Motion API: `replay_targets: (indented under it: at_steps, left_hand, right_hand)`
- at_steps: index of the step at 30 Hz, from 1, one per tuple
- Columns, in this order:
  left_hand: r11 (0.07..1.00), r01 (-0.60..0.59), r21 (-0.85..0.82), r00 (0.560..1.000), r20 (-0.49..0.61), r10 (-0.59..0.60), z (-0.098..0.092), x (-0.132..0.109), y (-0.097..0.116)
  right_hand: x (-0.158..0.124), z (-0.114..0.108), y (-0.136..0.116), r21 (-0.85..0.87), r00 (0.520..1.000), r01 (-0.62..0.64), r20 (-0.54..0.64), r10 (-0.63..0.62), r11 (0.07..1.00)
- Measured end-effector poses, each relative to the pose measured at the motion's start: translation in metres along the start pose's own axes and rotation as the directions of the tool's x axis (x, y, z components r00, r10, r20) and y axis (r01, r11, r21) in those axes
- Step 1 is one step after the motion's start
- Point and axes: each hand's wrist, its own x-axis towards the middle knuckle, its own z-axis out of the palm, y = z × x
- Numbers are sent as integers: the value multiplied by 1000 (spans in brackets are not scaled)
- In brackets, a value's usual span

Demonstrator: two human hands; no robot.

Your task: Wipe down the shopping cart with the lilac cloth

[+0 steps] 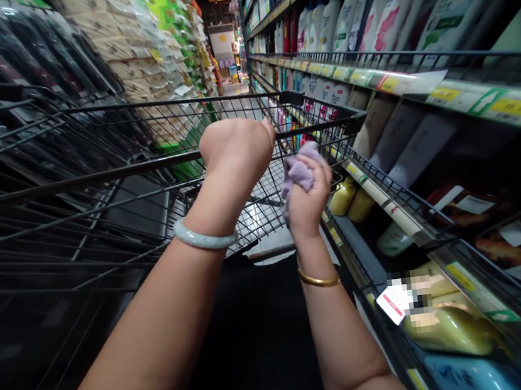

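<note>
My left hand (238, 144), with a pale bangle on its wrist, is closed around the dark rail (143, 167) of a black wire shopping cart (168, 102). Its fingertips are mostly hidden behind the fist. To the right, below the end of the same rail, my right hand (310, 205) is closed on a crumpled light purple cloth (299, 172). A gold bangle circles that wrist. Through the cart's mesh, the floor shows between and beyond my hands.
Shelves close on the right hold white shampoo bottles (401, 4), with a price rail (369, 77) jutting toward the cart. Gold bottles (457, 326) lie low at right. Packaged goods (127, 40) are stacked on the left. The aisle floor (233, 89) runs straight ahead.
</note>
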Motion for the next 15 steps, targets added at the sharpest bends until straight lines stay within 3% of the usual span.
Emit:
replay_targets:
  at_steps: [4,6,11,15]
  left_hand:
    - [999,-6,36,1000,-10,6,-3,-3,3]
    - [999,-15,45,1000,-11,15,-4,-3,3]
    - [1000,-8,24,1000,-13,8,-1,1,0]
    - [1000,2,6,1000,-10,-2,0,-1,1]
  right_hand:
    - [-13,7,-16,42,971,155,177,-161,987]
    - [-9,4,-6,25,980,127,150,-130,992]
    - [5,-8,19,-49,995,-66,-82,61,997]
    - [-8,2,-5,-8,996,61,63,-61,998]
